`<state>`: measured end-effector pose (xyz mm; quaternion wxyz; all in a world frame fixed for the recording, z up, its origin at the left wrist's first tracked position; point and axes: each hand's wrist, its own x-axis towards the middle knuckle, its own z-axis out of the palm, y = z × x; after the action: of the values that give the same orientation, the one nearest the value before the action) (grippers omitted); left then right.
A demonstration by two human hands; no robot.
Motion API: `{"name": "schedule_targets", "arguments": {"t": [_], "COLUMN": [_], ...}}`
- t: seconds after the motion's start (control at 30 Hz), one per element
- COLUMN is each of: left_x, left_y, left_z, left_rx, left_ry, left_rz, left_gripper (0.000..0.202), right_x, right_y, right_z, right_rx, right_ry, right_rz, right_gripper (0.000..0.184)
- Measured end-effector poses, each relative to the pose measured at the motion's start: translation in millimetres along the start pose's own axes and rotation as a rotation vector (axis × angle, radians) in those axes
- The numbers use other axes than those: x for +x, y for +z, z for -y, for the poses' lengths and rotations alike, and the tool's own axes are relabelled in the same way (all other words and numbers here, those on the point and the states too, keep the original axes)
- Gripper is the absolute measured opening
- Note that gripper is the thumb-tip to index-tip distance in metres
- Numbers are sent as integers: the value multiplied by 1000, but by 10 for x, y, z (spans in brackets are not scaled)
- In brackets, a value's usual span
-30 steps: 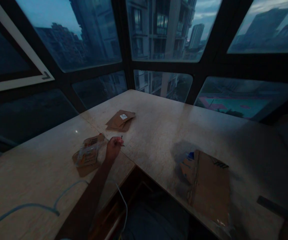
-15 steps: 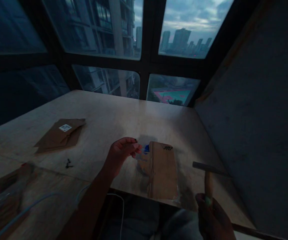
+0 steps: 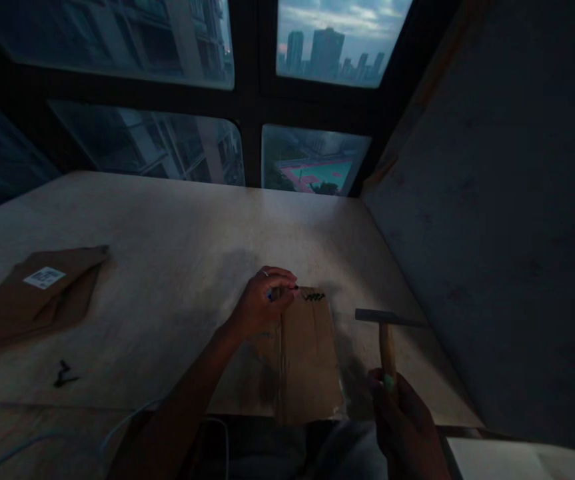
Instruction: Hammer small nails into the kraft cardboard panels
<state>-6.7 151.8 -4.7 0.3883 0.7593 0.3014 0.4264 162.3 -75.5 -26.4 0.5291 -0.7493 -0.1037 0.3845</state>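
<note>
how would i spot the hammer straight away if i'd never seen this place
Find the dark wall on the right, then the pale tabletop that meets it. Near that wall, the right hand grips the hammer by its wooden handle, head uppermost. That long dark head sets it apart from the brown cardboard to its left.

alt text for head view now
The left hand pinches a small dark nail or screw by a cardboard piece bearing a row of similar ones, while the right hand grips a hammer. Flat brown packaging lies at left.
</note>
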Motion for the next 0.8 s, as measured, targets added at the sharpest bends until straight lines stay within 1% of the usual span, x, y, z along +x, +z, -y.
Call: {"name": "schedule_targets", "arguments": {"t": [0.17, 0.3, 0.4, 0.53, 0.63, 0.73, 0.8], "left_x": [36, 39, 37, 36, 27, 10, 1], "left_y": [21, 32, 44, 53, 58, 65, 68], "left_z": [107, 139, 143, 109, 85, 88, 92], "left_rx": [75, 141, 184, 196, 187, 201, 217], "left_ry": [61, 109, 135, 151, 130, 116, 115], "left_rz": [128, 196, 211, 234, 246, 249, 256], "left_gripper": [8, 13, 13, 14, 15, 16, 17], "right_x": [35, 19, -10, 17, 78, 100, 84], "right_y": [80, 138, 174, 194, 219, 293, 355], "right_z": [31, 91, 167, 235, 231, 225, 236], "right_rx": [-48, -18, 3, -91, -165, -171, -163], "right_ry": [4, 31, 28, -53, -92, -101, -114], "right_rz": [23, 20, 33, 44, 115, 203, 202], "right_gripper": [59, 55, 53, 50, 50, 50, 47]}}
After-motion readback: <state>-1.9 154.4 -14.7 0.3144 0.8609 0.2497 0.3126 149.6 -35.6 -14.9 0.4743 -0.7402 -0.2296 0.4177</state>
